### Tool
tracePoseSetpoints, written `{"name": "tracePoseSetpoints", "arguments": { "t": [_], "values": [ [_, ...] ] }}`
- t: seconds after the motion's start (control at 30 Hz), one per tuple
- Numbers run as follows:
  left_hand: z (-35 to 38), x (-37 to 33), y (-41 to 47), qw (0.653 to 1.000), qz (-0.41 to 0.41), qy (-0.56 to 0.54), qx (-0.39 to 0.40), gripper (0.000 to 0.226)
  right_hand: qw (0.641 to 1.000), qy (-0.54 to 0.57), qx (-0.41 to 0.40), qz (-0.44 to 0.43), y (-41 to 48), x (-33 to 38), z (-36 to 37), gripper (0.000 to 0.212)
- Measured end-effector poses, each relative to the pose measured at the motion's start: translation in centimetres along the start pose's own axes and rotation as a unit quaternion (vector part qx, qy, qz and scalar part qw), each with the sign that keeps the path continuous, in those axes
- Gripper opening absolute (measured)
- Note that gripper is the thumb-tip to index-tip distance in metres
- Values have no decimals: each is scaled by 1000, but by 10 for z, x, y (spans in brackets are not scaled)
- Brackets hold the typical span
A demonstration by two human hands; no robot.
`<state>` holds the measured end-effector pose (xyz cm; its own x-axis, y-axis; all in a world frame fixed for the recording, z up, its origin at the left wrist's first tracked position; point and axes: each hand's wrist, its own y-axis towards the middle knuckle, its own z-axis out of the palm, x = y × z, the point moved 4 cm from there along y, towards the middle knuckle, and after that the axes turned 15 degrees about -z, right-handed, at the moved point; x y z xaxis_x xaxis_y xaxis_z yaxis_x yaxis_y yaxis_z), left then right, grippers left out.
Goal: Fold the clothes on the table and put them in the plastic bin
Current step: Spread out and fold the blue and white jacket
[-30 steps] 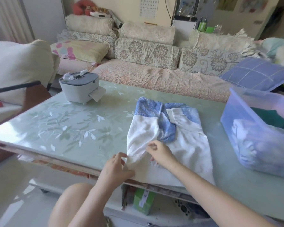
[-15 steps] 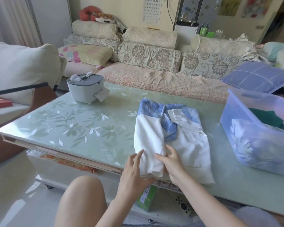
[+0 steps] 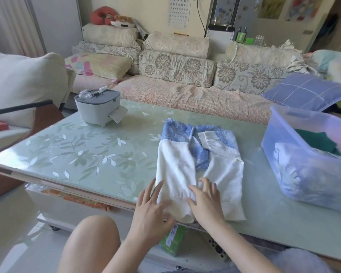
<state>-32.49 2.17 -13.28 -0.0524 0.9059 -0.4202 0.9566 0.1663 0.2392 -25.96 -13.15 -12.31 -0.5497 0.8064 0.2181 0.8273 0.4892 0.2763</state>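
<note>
A white and blue garment (image 3: 195, 164) lies partly folded on the green glass table (image 3: 87, 154), its sides turned in, its blue yoke at the far end. My left hand (image 3: 152, 207) rests flat at the near left corner of the white hem, fingers spread. My right hand (image 3: 207, 201) presses flat on the hem just right of the folded left panel. Neither hand grips the cloth. The translucent blue plastic bin (image 3: 295, 154) stands at the right on the table, with folded clothes inside, one dark green.
A grey lidded tissue box (image 3: 97, 108) stands at the table's far left. A sofa with floral cushions (image 3: 177, 66) runs behind the table. My bare knee (image 3: 91, 239) is below the near edge. A green box (image 3: 172, 241) sits on the shelf under the table.
My hands folded the garment's left side over toward the middle, then let go of the cloth and now lie flat on the hem. The camera came closer.
</note>
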Motion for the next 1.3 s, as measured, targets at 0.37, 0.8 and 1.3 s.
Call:
{"name": "tracePoseSetpoints", "arguments": {
  "t": [0.37,0.8,1.3],
  "values": [
    [14,-4,74,992,-5,53,112,56,979,178,91,-30,5,-25,8,60],
    [75,-147,244,990,-34,-26,137,36,871,287,-88,388,26,-225,-26,38],
    [201,-239,331,967,-143,129,165,87,942,171,43,287,35,-214,-31,27]
  ]
}}
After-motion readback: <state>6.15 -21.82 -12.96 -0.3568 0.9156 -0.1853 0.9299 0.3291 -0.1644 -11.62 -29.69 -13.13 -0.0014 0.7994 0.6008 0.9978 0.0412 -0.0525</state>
